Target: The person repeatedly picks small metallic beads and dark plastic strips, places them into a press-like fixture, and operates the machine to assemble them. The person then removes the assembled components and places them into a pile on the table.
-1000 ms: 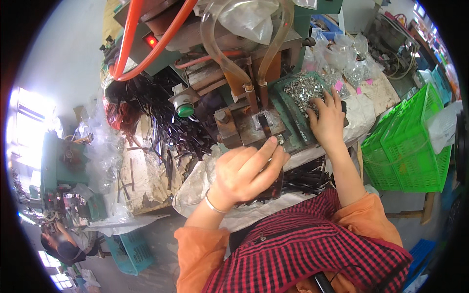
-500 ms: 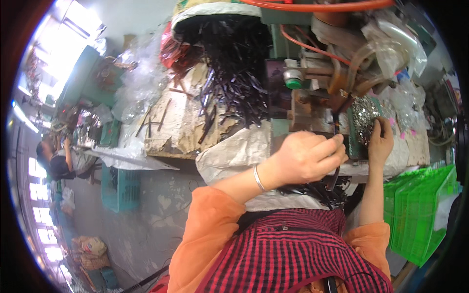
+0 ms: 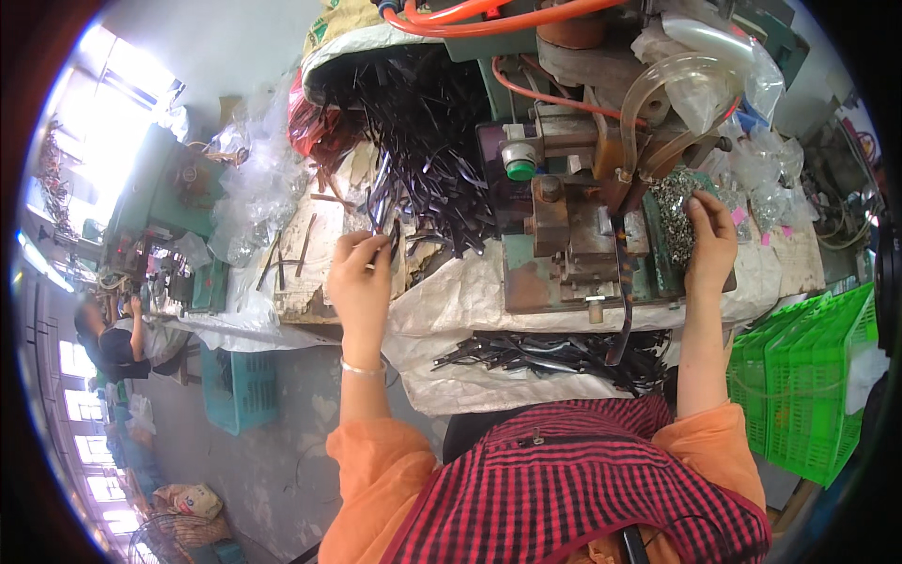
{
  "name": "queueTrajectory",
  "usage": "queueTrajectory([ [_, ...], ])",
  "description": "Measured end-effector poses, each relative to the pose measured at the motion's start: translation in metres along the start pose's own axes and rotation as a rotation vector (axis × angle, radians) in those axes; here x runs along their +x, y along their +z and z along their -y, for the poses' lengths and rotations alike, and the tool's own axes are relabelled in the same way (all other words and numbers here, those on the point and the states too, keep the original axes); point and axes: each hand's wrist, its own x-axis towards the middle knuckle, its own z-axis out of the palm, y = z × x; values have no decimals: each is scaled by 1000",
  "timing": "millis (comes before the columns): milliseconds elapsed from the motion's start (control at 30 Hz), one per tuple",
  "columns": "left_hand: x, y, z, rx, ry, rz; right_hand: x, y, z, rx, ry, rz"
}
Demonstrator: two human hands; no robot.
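Note:
My left hand (image 3: 362, 277) is at the left side of the bench, thumb and fingertips pinched together beside the heap of dark flat strips (image 3: 423, 141). Whether a strip is between those fingertips is unclear. My right hand (image 3: 711, 242) rests by a green tray of small shiny metal parts (image 3: 674, 218), its thumb and fingers curled together over the parts; anything pinched there is too small to make out. Between the hands stands a bench machine (image 3: 587, 226) with a metal block. One long dark strip (image 3: 624, 301) passes through it and hangs over its front edge.
More dark strips (image 3: 554, 357) lie on white sheeting below the machine. Green plastic crates (image 3: 799, 376) stand at right, a teal crate (image 3: 240, 390) on the floor at left. Orange hoses (image 3: 507, 19) cross above. Another person (image 3: 117, 343) sits far left.
My left hand has left the strip at the machine and moved left to the strip heap. My right hand stays at the metal parts. The view has shifted slightly.

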Motion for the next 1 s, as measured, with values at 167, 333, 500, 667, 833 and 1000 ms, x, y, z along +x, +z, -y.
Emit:
queueTrajectory([
  [167, -6, 54, 50, 525, -127, 249, -12, -2, 8, -115, -112, 22],
  [333, -11, 60, 65, 536, -235, 255, -40, -60, 4, -359, -206, -74],
  [500, -3, 41, 50, 234, -343, 250, -57, -58, 35, -489, -306, -19],
  [667, 22, 47, 12, -397, -317, 175, -46, 19, 82, -229, -346, 160],
  [833, 7, 59, -15, -626, -367, 221, -55, 69, 78, 36, -163, 193],
  [1000, 11, 43, -62, -767, -286, 147, -65, 75, 76, 284, 8, 203],
])
